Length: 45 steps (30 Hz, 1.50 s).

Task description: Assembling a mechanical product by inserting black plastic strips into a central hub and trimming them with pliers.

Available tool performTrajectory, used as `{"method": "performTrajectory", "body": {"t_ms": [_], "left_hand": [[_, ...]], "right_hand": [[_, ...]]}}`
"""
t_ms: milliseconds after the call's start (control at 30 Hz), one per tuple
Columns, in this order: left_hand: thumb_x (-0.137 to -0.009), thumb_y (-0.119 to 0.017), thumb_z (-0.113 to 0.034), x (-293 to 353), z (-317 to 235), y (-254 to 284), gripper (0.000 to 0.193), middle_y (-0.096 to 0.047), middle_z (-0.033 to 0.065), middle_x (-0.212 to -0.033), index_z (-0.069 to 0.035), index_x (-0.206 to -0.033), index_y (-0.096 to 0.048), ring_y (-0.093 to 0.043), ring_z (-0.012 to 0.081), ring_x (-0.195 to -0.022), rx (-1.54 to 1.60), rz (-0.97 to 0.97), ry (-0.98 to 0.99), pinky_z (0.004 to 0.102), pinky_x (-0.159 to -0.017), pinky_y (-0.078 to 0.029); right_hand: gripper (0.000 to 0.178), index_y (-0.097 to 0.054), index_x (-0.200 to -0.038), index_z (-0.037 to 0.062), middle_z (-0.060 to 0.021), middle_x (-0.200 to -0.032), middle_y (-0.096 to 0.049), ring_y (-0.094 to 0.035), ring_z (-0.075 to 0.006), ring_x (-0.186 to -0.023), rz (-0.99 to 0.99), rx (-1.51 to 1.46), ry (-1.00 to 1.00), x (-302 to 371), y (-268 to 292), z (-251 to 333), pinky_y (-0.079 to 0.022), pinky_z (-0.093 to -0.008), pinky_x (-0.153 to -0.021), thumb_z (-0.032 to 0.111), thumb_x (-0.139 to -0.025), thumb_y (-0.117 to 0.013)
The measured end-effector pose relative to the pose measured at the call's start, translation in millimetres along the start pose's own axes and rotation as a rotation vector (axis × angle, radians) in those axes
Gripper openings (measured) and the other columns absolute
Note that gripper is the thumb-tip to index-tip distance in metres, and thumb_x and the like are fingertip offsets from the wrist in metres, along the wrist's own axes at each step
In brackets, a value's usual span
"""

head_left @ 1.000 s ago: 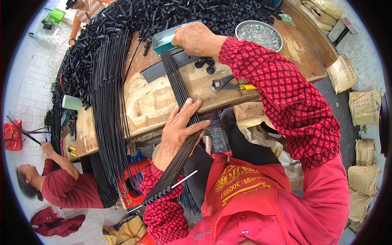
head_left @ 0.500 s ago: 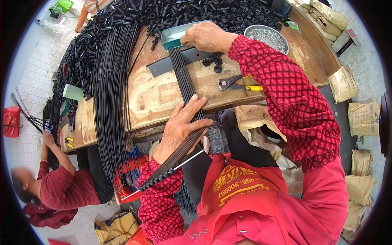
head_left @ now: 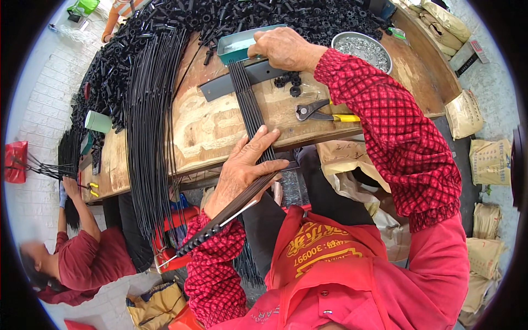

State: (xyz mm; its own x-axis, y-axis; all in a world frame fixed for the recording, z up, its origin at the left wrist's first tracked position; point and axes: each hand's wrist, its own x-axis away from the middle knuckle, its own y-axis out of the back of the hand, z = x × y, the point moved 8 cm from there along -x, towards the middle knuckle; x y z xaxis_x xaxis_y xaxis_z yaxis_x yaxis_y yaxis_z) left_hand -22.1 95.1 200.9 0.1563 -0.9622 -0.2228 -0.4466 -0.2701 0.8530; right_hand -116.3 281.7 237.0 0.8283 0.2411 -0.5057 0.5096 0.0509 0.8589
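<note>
My left hand [head_left: 245, 168] is closed over a bundle of thin black rods [head_left: 248, 104], thumb across it. The rods run from my left forearm up to a teal tray [head_left: 228, 57], and their far ends fan out flat by its near wall. Black beads or rings show along the bundle's near end, beside a thin white rod [head_left: 237, 214]. My right hand [head_left: 286, 50] is at the tray's right end, thumb and fingers pinched together. Whatever lies between those fingertips is hidden. Under the rods is a grey flat bar [head_left: 214, 89].
Black plastic parts [head_left: 242, 14] are heaped along the back. More black rods [head_left: 151, 121] hang over the front edge at left. Yellow-handled pincers [head_left: 319, 113] and a round bowl [head_left: 363, 52] of small clear or silvery bits are at right. A person [head_left: 88, 247] works at far left.
My right hand has shifted slightly right along the tray. The near end of the held bundle has straightened and dropped a little. The person at left has swung their black rods.
</note>
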Motion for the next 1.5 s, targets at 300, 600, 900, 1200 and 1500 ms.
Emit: {"method": "performTrajectory", "body": {"t_ms": [300, 600, 900, 1200, 1500], "left_hand": [[-0.074, -0.071, -0.015, -0.2, 1.2, 1.6, 0.027, -0.048, 0.0135, -0.139, -0.014, -0.101, -0.073, -0.035, 0.0348, -0.136, 0.025, 0.008, 0.002, 0.0539, -0.109, -0.026], [-0.073, -0.072, -0.014, 1.6, 3.5, 1.4, 0.028, -0.048, 0.0129, -0.140, -0.015, -0.101, -0.073, -0.035, 0.0340, -0.137, 0.023, 0.019, 0.009, 0.0537, -0.109, -0.026], [-0.072, -0.072, -0.014, -0.5, 2.4, 0.5, 0.030, -0.048, 0.0123, -0.140, -0.016, -0.102, -0.073, -0.036, 0.0341, -0.136, 0.038, 0.007, 0.034, 0.0536, -0.109, -0.025], [-0.071, -0.073, -0.013, -1.9, 3.9, 0.5, 0.032, -0.048, 0.0118, -0.140, -0.017, -0.103, -0.073, -0.036, 0.0337, -0.136, 0.049, 0.025, 0.032, 0.0523, -0.110, -0.024], [-0.069, -0.073, -0.011, 0.6, 5.8, 0.5, 0.036, -0.047, 0.0114, -0.141, -0.019, -0.104, -0.072, -0.035, 0.0335, -0.137, 0.038, 0.036, 0.030, 0.0525, -0.111, -0.023]], "right_hand": [[0.022, -0.072, -0.094, 0.0144, -0.0138, -0.080, -0.067, -0.067, -0.0293, -0.082, 0.037, -0.086, -0.064, -5.9, -2.3, -1.2, -0.053, -0.0388, -0.074, 0.006, -0.081, -0.057], [0.027, -0.069, -0.099, 0.0073, -0.0139, -0.088, -0.062, -0.065, -0.0286, -0.083, -0.013, -0.066, -0.039, 0.2, 2.1, 0.8, -0.052, -0.0381, -0.072, -0.004, -0.076, -0.059], [0.010, -0.067, -0.078, 0.0034, -0.0165, -0.070, -0.064, -0.067, -0.0298, -0.071, 0.030, 0.004, -0.138, -3.2, 0.9, 0.4, -0.053, -0.0389, -0.067, -0.002, -0.071, -0.061], [0.016, -0.070, -0.085, 0.0037, -0.0162, -0.070, -0.064, -0.067, -0.0290, -0.070, 0.001, -0.014, -0.060, -3.5, 2.3, -2.4, -0.054, -0.0379, -0.065, 0.000, -0.076, -0.057], [0.014, -0.070, -0.083, 0.0036, -0.0168, -0.071, -0.065, -0.067, -0.0285, -0.067, 0.027, -0.075, -0.160, -5.9, 1.5, 2.1, -0.053, -0.0393, -0.065, 0.002, -0.078, -0.057]]}}
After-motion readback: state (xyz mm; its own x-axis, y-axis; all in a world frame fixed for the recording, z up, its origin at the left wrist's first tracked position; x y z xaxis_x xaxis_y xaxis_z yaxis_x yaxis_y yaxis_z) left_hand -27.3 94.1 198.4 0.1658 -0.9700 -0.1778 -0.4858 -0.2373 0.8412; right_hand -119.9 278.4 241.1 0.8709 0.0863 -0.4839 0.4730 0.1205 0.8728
